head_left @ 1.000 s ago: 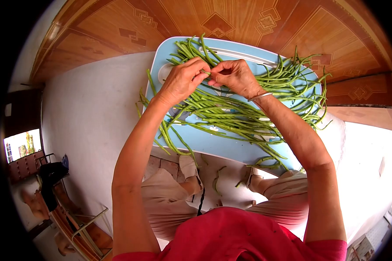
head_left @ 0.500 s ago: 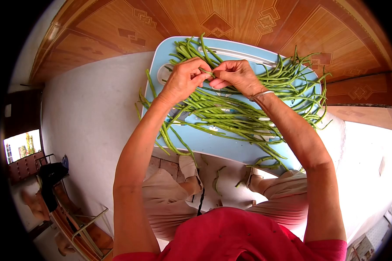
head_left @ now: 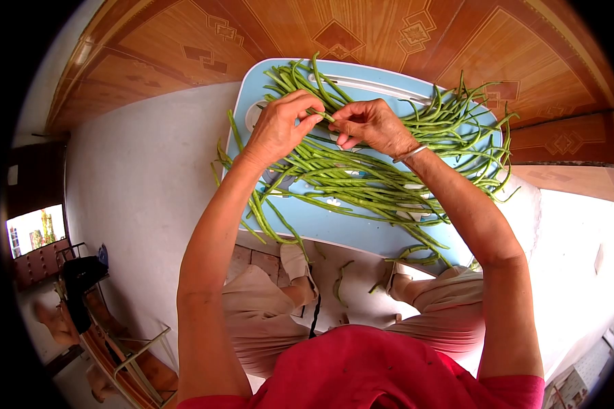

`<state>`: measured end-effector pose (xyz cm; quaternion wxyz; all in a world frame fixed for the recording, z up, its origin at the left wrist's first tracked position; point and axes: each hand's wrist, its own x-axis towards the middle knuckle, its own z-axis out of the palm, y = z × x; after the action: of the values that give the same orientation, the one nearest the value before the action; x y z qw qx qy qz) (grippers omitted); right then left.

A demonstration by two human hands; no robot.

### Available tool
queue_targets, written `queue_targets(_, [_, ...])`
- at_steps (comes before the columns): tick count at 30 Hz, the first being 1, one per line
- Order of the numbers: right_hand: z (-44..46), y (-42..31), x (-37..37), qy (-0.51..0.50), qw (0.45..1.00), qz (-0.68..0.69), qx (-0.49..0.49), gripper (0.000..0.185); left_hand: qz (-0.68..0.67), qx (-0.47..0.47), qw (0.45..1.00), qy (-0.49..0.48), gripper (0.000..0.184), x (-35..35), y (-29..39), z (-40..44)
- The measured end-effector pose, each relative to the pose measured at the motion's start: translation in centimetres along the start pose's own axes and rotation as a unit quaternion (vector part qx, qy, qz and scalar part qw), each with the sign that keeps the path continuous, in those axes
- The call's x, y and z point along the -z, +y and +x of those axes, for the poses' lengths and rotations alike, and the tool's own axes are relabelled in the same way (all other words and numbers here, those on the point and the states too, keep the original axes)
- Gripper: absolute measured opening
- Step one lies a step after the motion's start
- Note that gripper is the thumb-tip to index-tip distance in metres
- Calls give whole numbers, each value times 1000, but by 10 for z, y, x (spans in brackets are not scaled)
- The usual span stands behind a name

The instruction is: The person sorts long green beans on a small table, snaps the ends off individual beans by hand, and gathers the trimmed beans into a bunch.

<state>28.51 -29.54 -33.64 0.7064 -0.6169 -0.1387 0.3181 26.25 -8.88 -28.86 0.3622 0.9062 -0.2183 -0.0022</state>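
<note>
My left hand (head_left: 283, 125) pinches a green long bean (head_left: 325, 116) between thumb and fingertips, above the upper left of the table. From the other side, the fingertips of my right hand (head_left: 373, 127), with a bracelet on the wrist, close on the same bean. Below my hands, a thick bundle of long beans (head_left: 361, 183) stretches across the light blue tabletop (head_left: 307, 221). Another cluster of long beans (head_left: 450, 116) fans out past the table's right edge. More beans lie behind my left hand, partly hidden by it.
A wood-patterned panel (head_left: 307, 31) rises behind the table. Several bean pieces (head_left: 341, 281) lie on the floor between my feet. A few bean ends hang over the table's near edge. At the lower left stands a folding chair (head_left: 126, 354) with dark cloth.
My hands have moved slightly apart, showing more of the bean between them. My right hand has shifted a little right and down; the bean piles look the same.
</note>
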Motion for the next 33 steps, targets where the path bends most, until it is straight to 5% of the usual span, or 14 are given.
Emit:
queue_targets(8, [1, 5, -3, 35, 998, -49, 15, 13, 211, -153, 965, 2, 7, -10, 9, 1])
queue_targets(15, [0, -2, -2, 38, 998, -48, -3, 15, 220, -127, 965, 67, 11, -30, 3, -1])
queue_targets(21, [5, 11, -4, 79, 995, 14, 52, 13, 14, 51, 976, 210, 10, -53, 0, 11])
queue_targets(22, [1, 12, -8, 82, 995, 17, 48, 13, -94, 164, 951, 246, 9, -52, -5, 19])
queue_targets(25, [0, 10, -5, 78, 995, 33, 48, 12, -265, 168, 896, 314, 10, -25, -2, 29])
queue_targets(30, [1, 0, -9, 67, 996, -56, 30, 19, -376, 196, 874, 235, 15, 23, 20, 20])
queue_targets(33, [4, -17, -14, 114, 961, -176, 178, 30, -508, 176, 827, 165, 16, 30, 22, 13])
